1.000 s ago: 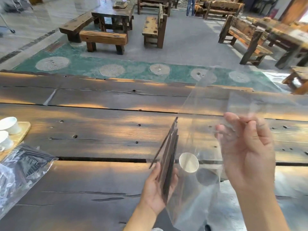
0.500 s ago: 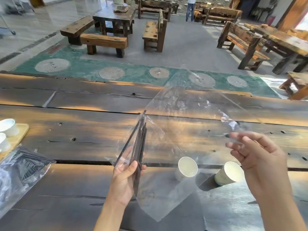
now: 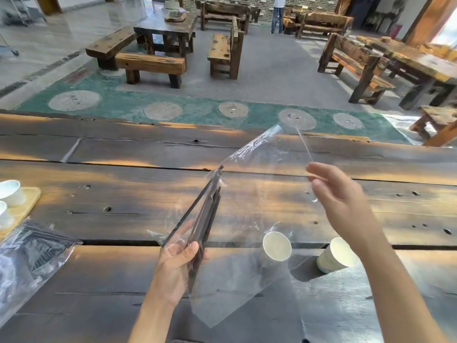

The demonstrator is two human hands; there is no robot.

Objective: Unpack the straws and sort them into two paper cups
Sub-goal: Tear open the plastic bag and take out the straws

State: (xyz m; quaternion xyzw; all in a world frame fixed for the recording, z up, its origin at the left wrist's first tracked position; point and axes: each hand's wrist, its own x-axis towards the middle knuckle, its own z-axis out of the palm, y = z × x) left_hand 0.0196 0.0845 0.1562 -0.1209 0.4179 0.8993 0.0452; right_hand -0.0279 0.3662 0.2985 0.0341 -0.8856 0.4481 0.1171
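Observation:
My left hand [image 3: 178,266] grips a bundle of dark straws [image 3: 206,211] through the clear plastic bag [image 3: 259,194] that encloses them. The straws point up and away from me, above the table. Spread wide to the right, the bag has its upper right edge pinched lightly between the thumb and fingers of my right hand [image 3: 338,201]. Two white paper cups stand on the table below the bag: one [image 3: 277,246] seen through the plastic, the other [image 3: 336,254] to its right, under my right forearm. Both cups look empty.
A second clear bag with dark straws [image 3: 32,253] lies at the table's left edge. Behind it a wooden tray [image 3: 28,206] carries small white cups [image 3: 11,193]. A dark gap runs across the plank table [image 3: 111,194]. Benches and tables stand on the floor beyond.
My left hand carried the straws and bag to the left and raised them, uncovering both paper cups. My right hand went from a firm grip to a loose pinch on the bag's edge.

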